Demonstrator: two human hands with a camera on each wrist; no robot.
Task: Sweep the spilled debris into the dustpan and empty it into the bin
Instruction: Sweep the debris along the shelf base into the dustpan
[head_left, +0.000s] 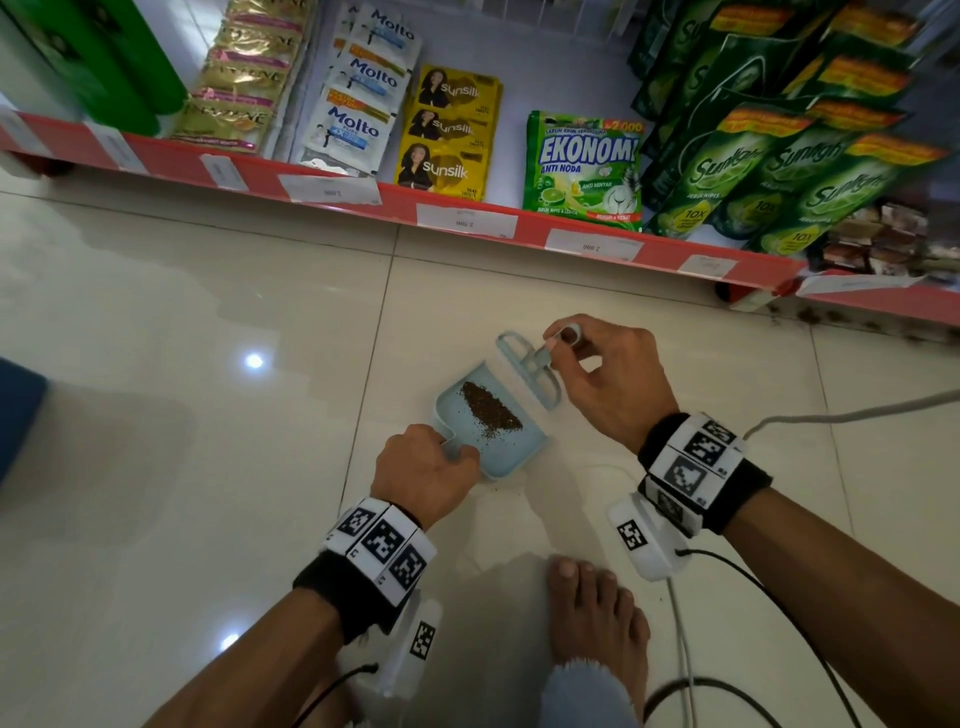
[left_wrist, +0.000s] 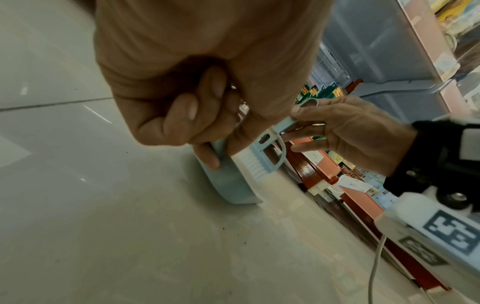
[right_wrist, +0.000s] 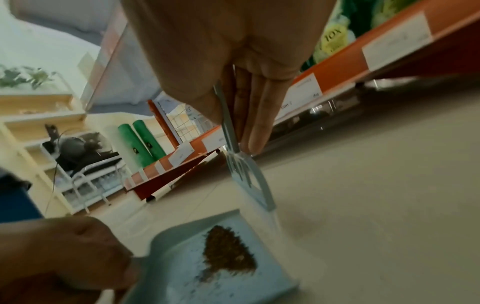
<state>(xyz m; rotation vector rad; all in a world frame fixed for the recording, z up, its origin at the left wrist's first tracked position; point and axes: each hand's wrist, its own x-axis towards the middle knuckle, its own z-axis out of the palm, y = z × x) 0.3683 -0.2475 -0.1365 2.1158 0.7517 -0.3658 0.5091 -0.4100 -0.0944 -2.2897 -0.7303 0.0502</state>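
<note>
A light blue dustpan lies on the tiled floor with a pile of brown debris inside it. My left hand grips the pan's handle at its near-left corner, fingers curled round it. My right hand pinches the handle of a small blue brush, whose white bristles stand at the pan's far edge. In the right wrist view the brush hangs from my fingers just beyond the pan and the debris.
A low shop shelf with a red edge runs across the back, stocked with sachets and detergent packs. My bare foot stands just behind the pan. Cables trail at the right. A blue object sits at the left edge.
</note>
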